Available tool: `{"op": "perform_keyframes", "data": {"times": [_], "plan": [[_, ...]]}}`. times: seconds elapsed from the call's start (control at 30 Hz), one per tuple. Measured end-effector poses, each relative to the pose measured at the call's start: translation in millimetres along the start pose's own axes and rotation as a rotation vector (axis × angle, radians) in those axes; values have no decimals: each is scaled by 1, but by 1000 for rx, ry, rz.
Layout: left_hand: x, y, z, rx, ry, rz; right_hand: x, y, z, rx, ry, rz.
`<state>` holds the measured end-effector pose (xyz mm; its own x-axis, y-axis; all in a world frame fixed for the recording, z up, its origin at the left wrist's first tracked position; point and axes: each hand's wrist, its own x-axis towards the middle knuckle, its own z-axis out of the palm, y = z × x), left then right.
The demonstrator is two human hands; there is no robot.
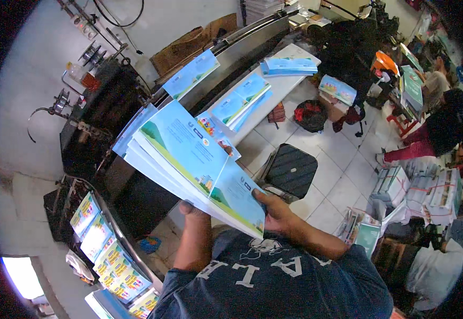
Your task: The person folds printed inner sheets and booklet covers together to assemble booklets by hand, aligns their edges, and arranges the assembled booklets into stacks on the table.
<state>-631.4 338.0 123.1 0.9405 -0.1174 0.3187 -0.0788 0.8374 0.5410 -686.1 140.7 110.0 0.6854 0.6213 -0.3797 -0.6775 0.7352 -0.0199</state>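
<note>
A thick stack of light blue printed booklets (175,141) with green hills along one edge is held in front of my chest, fanned and tilted. My right hand (275,211) grips its near right end, thumb on top and fingers underneath. At the near left edge, my left hand (193,209) supports the stack from below; most of its fingers are hidden under the paper. Beyond the stack, a loose blue booklet (191,74) rests on the dark metal machine (96,114).
A long white table (290,53) carries more blue booklet piles (242,101). Printed sheets (112,260) line a rack at the left. A black crate-like stool (291,170) stands on the tiled floor. Tied paper bundles (417,194) lie at right, near another person (449,125).
</note>
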Motion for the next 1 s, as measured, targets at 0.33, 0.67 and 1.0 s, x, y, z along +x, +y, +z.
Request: {"op": "perform_keyframes", "data": {"times": [0.33, 0.67, 1.0], "plan": [[-32, 10, -21, 140, 223, -128, -2, 1, -8, -385, 161, 13], [-32, -9, 9, 316, 372, -525, -6, -16, 43, -1786, -36, -247], [-12, -18, 3, 320, 294, -514, 15, -4, 31, -1736, -44, -496]]}}
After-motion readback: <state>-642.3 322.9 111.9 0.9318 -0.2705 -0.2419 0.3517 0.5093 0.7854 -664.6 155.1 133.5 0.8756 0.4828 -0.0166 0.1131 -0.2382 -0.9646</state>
